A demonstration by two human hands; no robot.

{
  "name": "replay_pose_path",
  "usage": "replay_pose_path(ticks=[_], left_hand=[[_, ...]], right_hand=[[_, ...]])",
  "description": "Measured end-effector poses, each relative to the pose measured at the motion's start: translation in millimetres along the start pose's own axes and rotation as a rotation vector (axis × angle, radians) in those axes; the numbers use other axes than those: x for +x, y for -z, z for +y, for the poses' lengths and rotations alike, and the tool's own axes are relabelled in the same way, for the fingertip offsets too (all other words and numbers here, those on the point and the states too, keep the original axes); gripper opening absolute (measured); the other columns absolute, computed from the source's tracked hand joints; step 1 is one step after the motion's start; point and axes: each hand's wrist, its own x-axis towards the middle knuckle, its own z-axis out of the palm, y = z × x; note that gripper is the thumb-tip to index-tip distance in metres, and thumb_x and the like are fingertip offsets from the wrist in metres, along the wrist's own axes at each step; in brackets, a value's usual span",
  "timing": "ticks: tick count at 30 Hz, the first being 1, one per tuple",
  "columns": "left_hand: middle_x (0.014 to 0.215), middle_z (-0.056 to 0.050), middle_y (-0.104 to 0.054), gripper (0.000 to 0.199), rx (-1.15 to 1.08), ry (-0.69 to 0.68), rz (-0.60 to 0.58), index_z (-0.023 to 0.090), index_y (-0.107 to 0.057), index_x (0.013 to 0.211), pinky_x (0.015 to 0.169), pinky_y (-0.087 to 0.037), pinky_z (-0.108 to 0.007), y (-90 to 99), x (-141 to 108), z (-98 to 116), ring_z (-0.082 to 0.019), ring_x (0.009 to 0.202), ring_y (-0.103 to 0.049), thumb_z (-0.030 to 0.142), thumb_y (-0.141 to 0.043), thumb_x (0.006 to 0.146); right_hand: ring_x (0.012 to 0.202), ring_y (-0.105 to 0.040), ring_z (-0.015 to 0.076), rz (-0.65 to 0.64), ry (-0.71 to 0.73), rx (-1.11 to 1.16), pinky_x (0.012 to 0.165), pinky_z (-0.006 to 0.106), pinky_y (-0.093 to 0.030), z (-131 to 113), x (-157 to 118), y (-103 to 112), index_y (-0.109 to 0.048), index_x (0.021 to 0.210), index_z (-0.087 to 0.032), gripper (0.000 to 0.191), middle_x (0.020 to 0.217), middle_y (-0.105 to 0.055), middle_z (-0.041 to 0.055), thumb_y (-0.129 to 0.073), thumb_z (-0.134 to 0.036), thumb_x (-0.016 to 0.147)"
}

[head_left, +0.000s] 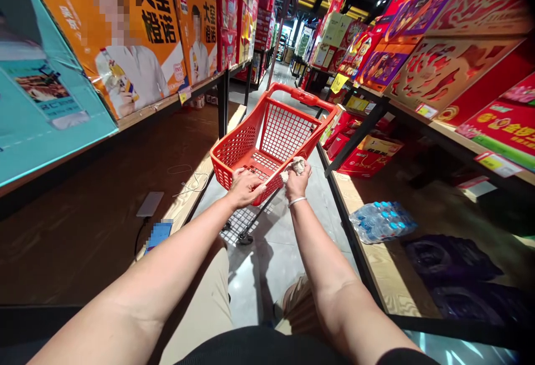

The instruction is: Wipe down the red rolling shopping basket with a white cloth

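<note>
In front of me in the aisle stands a red plastic shopping cart (240, 150), its basket bare inside and its handle bar (303, 96) at the far end. My left hand (246, 188) grips the near rim of the basket, fingers over the edge and thumb along it. A crumpled off-white cloth (298, 165) is bunched in my right hand (297, 183), which is closed around it at the basket's right side rim. Whether those fingers also touch the rim I cannot tell. A pale band circles the right wrist.
Shelves with boxed goods (137, 36) line the left, and gift boxes (451, 69) the right. On the low right shelf lies a pack of water bottles (382, 222). A white power bank-like block (150, 204) and cable lie low left. Dark shelf posts (223, 103) edge the aisle.
</note>
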Motion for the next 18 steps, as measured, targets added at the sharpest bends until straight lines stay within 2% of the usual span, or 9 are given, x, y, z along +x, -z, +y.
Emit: replay_pose_path(ticks=[1, 3, 6, 8, 11, 12, 15, 17, 18], left_hand=[[0.095, -0.001, -0.077, 0.034, -0.002, 0.001, 0.001, 0.028, -0.077, 0.088, 0.11, -0.024, -0.049, -0.6, 0.1, 0.7, -0.023, 0.103, -0.06, 0.046, -0.05, 0.096], [0.095, -0.001, -0.077, 0.034, -0.003, 0.003, 0.005, 0.029, -0.077, 0.089, 0.111, -0.023, -0.05, -1.5, 0.2, 1.2, -0.023, 0.104, -0.06, 0.046, -0.049, 0.096], [0.095, -0.001, -0.077, 0.033, -0.008, -0.002, 0.008, 0.029, -0.077, 0.094, 0.112, -0.023, -0.05, -0.8, -0.5, -1.0, -0.023, 0.104, -0.06, 0.048, -0.05, 0.096], [0.094, -0.001, -0.077, 0.031, -0.014, -0.006, 0.008, 0.03, -0.077, 0.096, 0.112, -0.023, -0.049, 0.6, -1.4, -3.4, -0.023, 0.103, -0.06, 0.048, -0.052, 0.096], [0.095, -0.001, -0.076, 0.027, -0.019, -0.013, 0.014, 0.028, -0.076, 0.094, 0.112, -0.023, -0.049, 2.2, -2.3, -5.3, -0.022, 0.103, -0.061, 0.047, -0.056, 0.094], [0.095, -0.001, -0.076, 0.025, -0.012, -0.015, 0.015, 0.027, -0.075, 0.092, 0.112, -0.024, -0.049, 2.1, -2.3, -5.2, -0.022, 0.103, -0.06, 0.045, -0.057, 0.093], [0.095, -0.002, -0.075, 0.02, 0.017, -0.013, 0.009, 0.025, -0.074, 0.09, 0.109, -0.026, -0.049, 0.4, -1.7, -3.7, -0.024, 0.103, -0.06, 0.042, -0.063, 0.087], [0.095, -0.002, -0.076, 0.02, 0.012, -0.014, 0.006, 0.025, -0.074, 0.091, 0.109, -0.026, -0.05, -0.9, -1.8, -3.1, -0.024, 0.103, -0.059, 0.042, -0.065, 0.086], [0.096, -0.001, -0.076, 0.021, -0.003, -0.019, 0.006, 0.025, -0.074, 0.093, 0.109, -0.025, -0.05, -1.1, -2.5, -3.2, -0.024, 0.102, -0.06, 0.043, -0.065, 0.086]], right_hand=[[0.121, -0.055, 0.022, 0.032, -0.048, -0.018, 0.104, 0.036, -0.049, -1.5, -4.9, -1.7, -0.038, 0.146, -0.015, 0.065, 0.136, -0.045, 0.017, -0.046, -0.015, 0.082], [0.123, -0.053, 0.0244, 0.017, -0.117, -0.044, 0.106, 0.039, -0.047, -2.5, -33.1, -6.5, -0.041, 0.142, -0.014, 0.064, 0.135, -0.044, 0.0181, -0.048, -0.014, 0.079], [0.107, -0.056, 0.0249, -0.094, -0.125, -0.033, 0.096, 0.037, -0.051, -1.5, -79.9, -8.0, -0.048, 0.13, -0.014, 0.054, 0.114, -0.053, 0.0127, -0.052, -0.014, 0.076], [0.101, -0.057, 0.0234, -0.095, -0.121, -0.027, 0.092, 0.035, -0.052, -6.9, -85.2, 1.0, -0.05, 0.125, -0.015, 0.048, 0.108, -0.055, 0.0107, -0.051, -0.015, 0.077], [0.118, -0.054, 0.0242, -0.046, -0.038, -0.029, 0.103, 0.038, -0.048, -36.0, -51.3, 27.8, -0.044, 0.139, -0.016, 0.058, 0.131, -0.05, 0.0162, -0.05, -0.014, 0.081], [0.126, -0.05, 0.0253, -0.087, 0.06, -0.04, 0.108, 0.04, -0.046, -50.4, -35.7, 37.6, -0.043, 0.143, -0.018, 0.063, 0.14, -0.046, 0.017, -0.051, -0.014, 0.081], [0.134, -0.043, 0.0273, -0.433, 0.381, -0.157, 0.112, 0.045, -0.041, -90.4, 2.6, 60.8, -0.059, 0.134, -0.027, 0.062, 0.148, -0.047, 0.0099, -0.054, -0.009, 0.075], [0.133, -0.043, 0.0284, -0.618, 0.435, -0.275, 0.108, 0.047, -0.043, -102.1, 21.9, 69.0, -0.065, 0.128, -0.031, 0.058, 0.147, -0.05, 0.0064, -0.054, -0.009, 0.075], [0.132, -0.044, 0.0289, -0.652, 0.411, -0.334, 0.105, 0.047, -0.044, -102.1, 32.5, 71.4, -0.066, 0.128, -0.03, 0.057, 0.148, -0.051, 0.006, -0.054, -0.01, 0.076]])
